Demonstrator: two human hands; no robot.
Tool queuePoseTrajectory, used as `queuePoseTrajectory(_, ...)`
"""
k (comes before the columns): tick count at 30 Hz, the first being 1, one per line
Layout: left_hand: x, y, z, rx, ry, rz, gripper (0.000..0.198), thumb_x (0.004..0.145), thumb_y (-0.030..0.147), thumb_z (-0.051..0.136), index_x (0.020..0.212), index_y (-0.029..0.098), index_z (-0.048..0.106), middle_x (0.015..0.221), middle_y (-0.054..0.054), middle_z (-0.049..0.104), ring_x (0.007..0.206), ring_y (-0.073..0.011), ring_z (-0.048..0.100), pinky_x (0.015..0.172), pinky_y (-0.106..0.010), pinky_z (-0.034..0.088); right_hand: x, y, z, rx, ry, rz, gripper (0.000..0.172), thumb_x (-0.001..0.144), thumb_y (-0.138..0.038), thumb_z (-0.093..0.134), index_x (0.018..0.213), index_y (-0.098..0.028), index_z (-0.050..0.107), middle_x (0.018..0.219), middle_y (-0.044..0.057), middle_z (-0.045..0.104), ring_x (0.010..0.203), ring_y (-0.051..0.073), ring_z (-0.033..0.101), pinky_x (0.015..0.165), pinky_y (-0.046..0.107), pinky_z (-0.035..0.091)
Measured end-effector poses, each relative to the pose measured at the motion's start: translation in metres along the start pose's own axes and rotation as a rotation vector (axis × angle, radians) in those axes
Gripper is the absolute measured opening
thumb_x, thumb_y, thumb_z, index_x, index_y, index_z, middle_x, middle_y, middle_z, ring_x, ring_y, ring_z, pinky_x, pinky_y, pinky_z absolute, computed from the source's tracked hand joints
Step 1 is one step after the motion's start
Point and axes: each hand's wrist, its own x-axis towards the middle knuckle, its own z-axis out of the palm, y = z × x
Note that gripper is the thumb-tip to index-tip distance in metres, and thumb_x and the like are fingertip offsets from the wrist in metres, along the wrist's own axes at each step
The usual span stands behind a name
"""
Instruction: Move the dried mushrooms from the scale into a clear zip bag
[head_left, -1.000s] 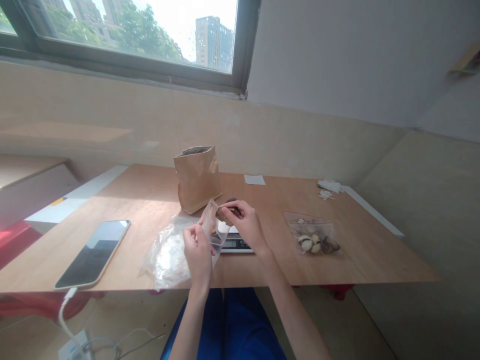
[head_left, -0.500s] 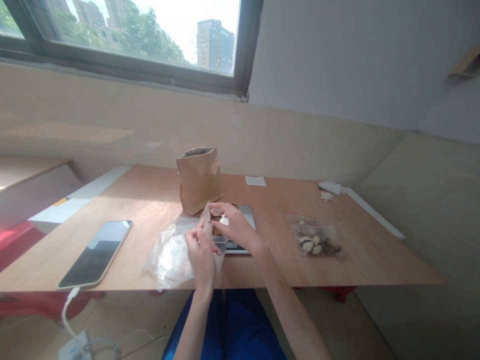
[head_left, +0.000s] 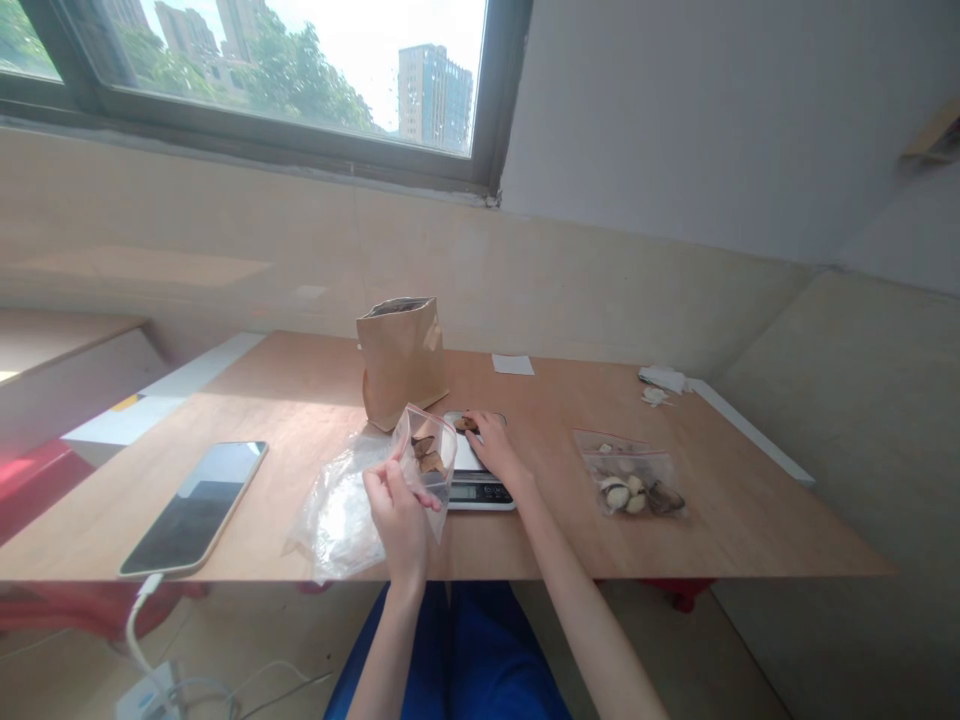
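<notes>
Here: left hand (head_left: 397, 512) pinches clear bag (head_left: 430, 456); right hand (head_left: 493, 447) touches piece (head_left: 466, 425) on scale (head_left: 480, 490), grip unclear; display unreadable.

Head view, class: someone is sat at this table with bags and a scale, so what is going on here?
A person sits at a wooden table. The left hand has a small clear bag with brown pieces inside in its grip. The right hand reaches to loose pieces on the kitchen scale; whether it has pinched one is unclear. A brown paper bag stands behind, a filled zip bag lies to the right, a phone to the left.
</notes>
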Motion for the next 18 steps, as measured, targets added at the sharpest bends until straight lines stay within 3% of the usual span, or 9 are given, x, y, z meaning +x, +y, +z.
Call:
queuePoseTrajectory(8, -0.001, -0.001, -0.001, -0.027, -0.027, 0.032, 0.019, 0.082, 0.039, 0.042, 0.085, 0.020, 0.045, 0.040, 0.012, 0.040, 0.031, -0.0093, 0.042, 0.037, -0.020, 0.037, -0.007, -0.008, -0.010, -0.028, 0.100, 0.036, 0.021, 0.081, -0.017, 0.049, 0.099, -0.014, 0.058, 0.096, 0.011, 0.061, 0.091, 0.022, 0.053, 0.081, 0.034, 0.041)
queuePoseTrajectory(12, -0.001, -0.005, -0.001, -0.033, -0.033, 0.030, 0.022, 0.082, 0.041, 0.043, 0.087, 0.020, 0.045, 0.040, 0.012, 0.040, 0.031, -0.0096, 0.043, 0.038, -0.021, 0.038, -0.010, -0.023, -0.025, 0.228, 0.247, 0.103, 0.016, 0.080, -0.024, 0.050, 0.087, -0.014, 0.060, 0.082, 0.007, 0.063, 0.075, 0.018, 0.055, 0.070, 0.029, 0.043)
queuePoseTrajectory(14, -0.001, -0.007, -0.001, -0.026, -0.039, 0.023, 0.022, 0.082, 0.042, 0.043, 0.087, 0.020, 0.044, 0.041, 0.012, 0.041, 0.031, -0.0097, 0.043, 0.038, -0.021, 0.039, -0.011, -0.038, -0.036, 0.411, 0.284, 0.150, 0.023, 0.083, -0.033, 0.047, 0.082, -0.015, 0.061, 0.074, 0.004, 0.063, 0.066, 0.015, 0.055, 0.063, 0.025, 0.042)
queuePoseTrajectory(16, -0.001, -0.007, 0.000, -0.013, -0.047, 0.020, 0.022, 0.082, 0.042, 0.043, 0.086, 0.021, 0.043, 0.042, 0.012, 0.042, 0.032, -0.0097, 0.044, 0.038, -0.022, 0.039, -0.013, -0.055, -0.049, 0.528, 0.252, 0.158, 0.029, 0.084, -0.039, 0.045, 0.080, -0.015, 0.062, 0.069, 0.002, 0.062, 0.062, 0.013, 0.054, 0.058, 0.023, 0.041)
queuePoseTrajectory(18, -0.003, -0.008, 0.001, -0.004, -0.059, 0.024, 0.021, 0.083, 0.042, 0.042, 0.085, 0.021, 0.043, 0.044, 0.011, 0.043, 0.032, -0.0096, 0.044, 0.039, -0.022, 0.039, -0.016, -0.072, -0.061, 0.538, 0.138, 0.120, 0.030, 0.083, -0.040, 0.046, 0.078, -0.016, 0.063, 0.067, 0.000, 0.060, 0.060, 0.012, 0.053, 0.055, 0.022, 0.038)
